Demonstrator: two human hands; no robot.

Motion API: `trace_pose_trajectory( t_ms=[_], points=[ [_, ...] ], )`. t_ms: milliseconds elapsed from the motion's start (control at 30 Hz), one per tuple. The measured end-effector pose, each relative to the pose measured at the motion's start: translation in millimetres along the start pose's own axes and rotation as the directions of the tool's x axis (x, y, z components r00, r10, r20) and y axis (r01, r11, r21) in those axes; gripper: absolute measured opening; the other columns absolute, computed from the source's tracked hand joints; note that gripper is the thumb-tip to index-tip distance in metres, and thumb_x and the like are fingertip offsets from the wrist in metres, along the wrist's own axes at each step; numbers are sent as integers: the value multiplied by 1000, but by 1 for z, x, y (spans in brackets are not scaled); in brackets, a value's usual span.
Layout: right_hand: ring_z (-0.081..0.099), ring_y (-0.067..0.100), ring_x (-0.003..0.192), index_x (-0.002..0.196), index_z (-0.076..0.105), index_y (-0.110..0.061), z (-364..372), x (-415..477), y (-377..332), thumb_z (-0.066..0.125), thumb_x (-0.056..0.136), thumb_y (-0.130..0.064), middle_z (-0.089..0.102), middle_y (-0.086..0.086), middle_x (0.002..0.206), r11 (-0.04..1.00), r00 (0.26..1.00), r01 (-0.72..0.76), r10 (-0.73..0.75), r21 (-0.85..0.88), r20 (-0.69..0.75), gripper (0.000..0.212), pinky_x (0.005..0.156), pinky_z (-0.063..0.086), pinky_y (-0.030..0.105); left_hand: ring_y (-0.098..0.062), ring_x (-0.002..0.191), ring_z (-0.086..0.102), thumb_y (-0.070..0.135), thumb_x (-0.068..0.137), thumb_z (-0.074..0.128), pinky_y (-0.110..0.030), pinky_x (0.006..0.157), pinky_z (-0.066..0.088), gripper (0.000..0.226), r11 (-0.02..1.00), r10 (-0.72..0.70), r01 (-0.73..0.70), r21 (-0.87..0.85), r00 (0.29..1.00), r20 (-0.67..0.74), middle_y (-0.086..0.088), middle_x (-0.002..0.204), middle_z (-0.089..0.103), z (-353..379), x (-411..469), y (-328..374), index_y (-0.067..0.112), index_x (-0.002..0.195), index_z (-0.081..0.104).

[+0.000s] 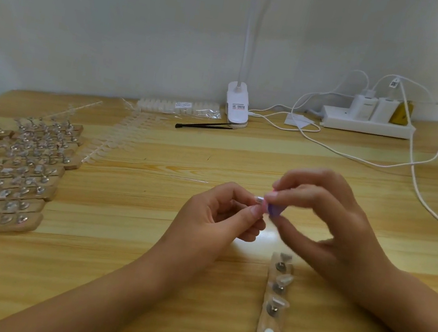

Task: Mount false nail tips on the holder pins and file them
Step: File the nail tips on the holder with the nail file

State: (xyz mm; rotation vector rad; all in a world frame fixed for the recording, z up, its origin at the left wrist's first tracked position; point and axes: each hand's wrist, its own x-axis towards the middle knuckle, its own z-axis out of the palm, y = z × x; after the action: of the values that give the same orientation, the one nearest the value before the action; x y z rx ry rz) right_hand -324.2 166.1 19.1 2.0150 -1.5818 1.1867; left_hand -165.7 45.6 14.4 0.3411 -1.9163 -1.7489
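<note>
Tip: a small clear nail tip [258, 199] just right of frame centre, held above the bench [143, 253], not on any pin.
Left hand: the left hand [216, 216] has curled fingers, with thumb and forefinger pinching the tip.
Right hand: the right hand [330, 226] pinches a small purple-pink file [276, 212]. The file seems to touch the tip's end, but blur hides the contact.
Holder: a wooden strip [273, 308] lies on the bench at lower right of centre, under the right hand. Several pins [280, 266] carry tips, and one white round pad looks bare.
Weight: the tip is likely almost weightless thin plastic.
Stiffness: probably springy, so hard squeezing could crack it or flick it away.
Surface: glossy, so likely slippery between fingertips.
Where to hold: by the side edges near the base, leaving the end free for the file. Strokes should be light and short.
Mounting: press it squarely onto a pad, since a tilted tip may peel off.
Also there: filled strips [8, 178] are stacked at the left edge, and spare tips [114, 140] lie in rows upper left of centre.
</note>
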Motion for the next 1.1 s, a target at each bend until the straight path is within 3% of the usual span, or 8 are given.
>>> trace_pose_trajectory(
  t_ms=[267, 400, 500, 667, 800, 933, 1033, 1100],
  points=[
    [59, 17, 103, 106, 64, -14, 1, 1, 0, 64, 87, -18, 59, 2, 106, 996, 996, -83, 84, 44, -19, 19, 88, 47, 45, -10, 73, 69, 33, 80, 65, -19, 68, 54, 10, 999, -11, 12, -42, 1000, 8, -2, 77, 74, 1, 0, -2, 26, 82, 73],
    [59, 23, 102, 104, 67, -9, 3, -1, -1, 66, 89, -17, 58, 3, 108, 998, 1000, -21, 20, 57, 12, 17, 84, 49, 45, -11, 74, 70, 34, 81, 63, -20, 69, 55, 11, 1000, -8, 9, -24, 1000, 29, -3, 78, 74, 1, -1, -2, 26, 81, 71],
    [59, 20, 102, 106, 65, -14, 1, 1, 4, 64, 88, -19, 59, 4, 106, 997, 997, -79, 79, 21, 6, 19, 87, 48, 46, -10, 72, 69, 32, 81, 65, -19, 68, 54, 12, 999, -21, 21, -48, 1000, 7, -2, 76, 73, 0, 1, -2, 23, 83, 72],
    [60, 18, 104, 110, 56, -20, -1, 1, -1, 63, 88, -13, 55, 6, 110, 971, 996, -73, 84, 227, -39, 24, 91, 52, 29, -11, 82, 68, 28, 93, 59, -22, 74, 55, 13, 1000, 8, -8, -21, 1000, 9, 1, 83, 72, -2, 2, -4, 25, 95, 72],
    [59, 21, 103, 108, 54, -23, -3, 3, -1, 64, 88, -15, 54, -1, 106, 984, 996, -54, 64, 169, -54, 24, 85, 52, 41, -9, 87, 70, 32, 89, 65, -21, 78, 55, 11, 999, 39, -39, 10, 999, -20, 4, 88, 74, -4, 3, -4, 33, 94, 74],
    [59, 18, 103, 109, 58, -18, 1, 0, -3, 67, 88, -14, 55, 4, 108, 991, 999, -4, 10, 130, -43, 24, 88, 49, 34, -11, 82, 69, 27, 89, 64, -23, 77, 55, 8, 997, 66, -66, 49, 998, 7, 2, 88, 73, -3, 3, -6, 28, 95, 70],
    [60, 22, 103, 108, 60, -18, 2, -1, -3, 67, 87, -13, 55, 6, 108, 978, 998, -62, 67, 197, -17, 23, 86, 51, 39, -10, 78, 68, 26, 89, 63, -23, 75, 54, 7, 995, 74, -76, 67, 997, 23, 3, 84, 73, -1, 2, -7, 28, 92, 69],
    [60, 20, 103, 107, 60, -17, 3, -1, -4, 68, 87, -13, 56, 7, 107, 981, 999, -41, 44, 190, -8, 22, 87, 51, 35, -10, 77, 69, 27, 89, 63, -23, 75, 55, 6, 994, 79, -81, 76, 997, 26, 3, 83, 72, -2, 3, -7, 29, 91, 68]
  ],
)
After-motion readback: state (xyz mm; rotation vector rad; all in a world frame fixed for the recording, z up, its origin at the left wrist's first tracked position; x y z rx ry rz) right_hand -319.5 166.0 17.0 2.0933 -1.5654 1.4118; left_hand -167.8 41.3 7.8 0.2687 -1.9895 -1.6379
